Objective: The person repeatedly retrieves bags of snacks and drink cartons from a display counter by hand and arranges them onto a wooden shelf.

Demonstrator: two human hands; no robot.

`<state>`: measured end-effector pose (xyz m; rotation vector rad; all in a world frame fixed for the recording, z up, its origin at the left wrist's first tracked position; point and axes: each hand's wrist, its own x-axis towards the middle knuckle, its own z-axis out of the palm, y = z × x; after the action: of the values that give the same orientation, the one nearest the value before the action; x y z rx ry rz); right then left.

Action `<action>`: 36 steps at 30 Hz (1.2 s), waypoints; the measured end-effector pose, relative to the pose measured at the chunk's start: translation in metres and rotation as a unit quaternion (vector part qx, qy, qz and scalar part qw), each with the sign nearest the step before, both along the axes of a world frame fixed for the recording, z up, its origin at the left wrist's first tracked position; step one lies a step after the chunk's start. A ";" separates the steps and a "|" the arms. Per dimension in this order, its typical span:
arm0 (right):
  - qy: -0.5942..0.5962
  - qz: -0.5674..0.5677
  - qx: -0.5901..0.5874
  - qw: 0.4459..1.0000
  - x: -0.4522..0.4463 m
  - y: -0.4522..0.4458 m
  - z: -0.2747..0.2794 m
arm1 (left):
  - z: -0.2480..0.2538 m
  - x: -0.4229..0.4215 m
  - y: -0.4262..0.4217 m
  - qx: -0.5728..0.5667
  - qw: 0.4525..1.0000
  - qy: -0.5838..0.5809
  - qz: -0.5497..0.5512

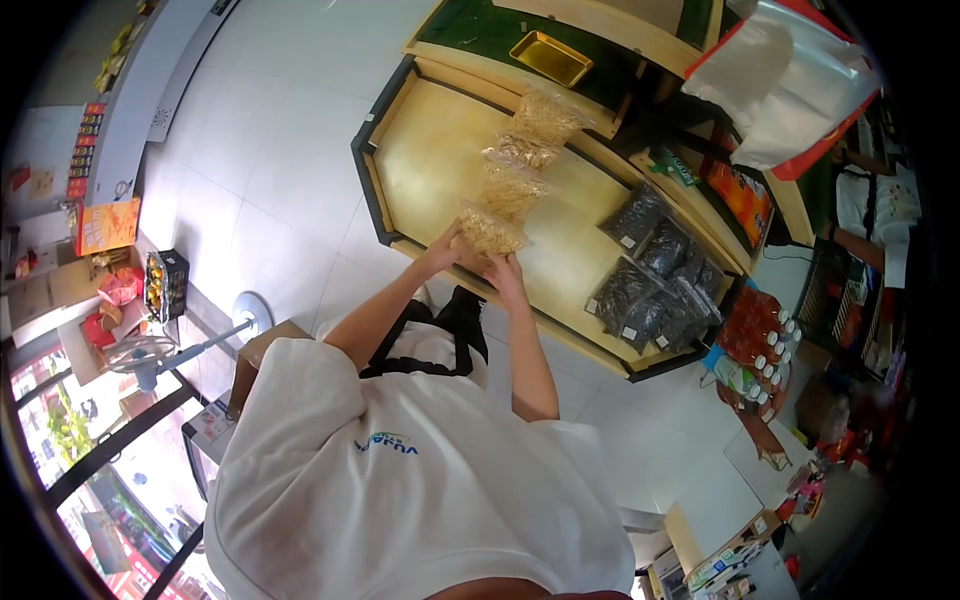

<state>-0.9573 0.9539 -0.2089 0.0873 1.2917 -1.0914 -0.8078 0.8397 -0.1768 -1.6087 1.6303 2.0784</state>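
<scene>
A clear plastic bag of pale yellow dried food [490, 231] lies at the near edge of the wooden display tray [430, 140]. My left hand [446, 250] grips this bag at its left side. At the near right corner of the same bag, my right hand [503, 272] has its fingers closed on the edge. Beyond it a row of similar bags runs away from me: one bag [513, 190] directly behind, another with browner pieces [524, 151], and a farther pale one [549, 110]. What exactly the bags contain is too small to tell.
Several bags of dark dried food [655, 285] lie at the tray's right end. A gold tray [551, 58] sits on the green shelf behind. A large white and red bag [790, 85] stands at upper right. Jars with white lids [770, 360] are at right, a fan [150, 360] at left.
</scene>
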 end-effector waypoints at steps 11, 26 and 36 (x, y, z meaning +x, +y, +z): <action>-0.081 -0.152 0.009 0.985 0.005 -0.007 -0.002 | -0.018 0.043 0.026 -0.139 0.970 -0.042 -0.194; 0.464 0.113 0.079 0.875 0.142 -0.032 -0.020 | -0.030 0.387 -0.063 -0.176 0.969 -0.065 0.163; 0.254 0.512 0.162 0.804 0.304 -0.202 -0.037 | -0.057 0.634 0.084 0.033 0.680 -0.142 0.719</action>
<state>-0.6531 0.7517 -0.2462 -0.6352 1.6634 0.0775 -0.1741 0.9241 -0.2337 -3.4846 -0.1731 1.7604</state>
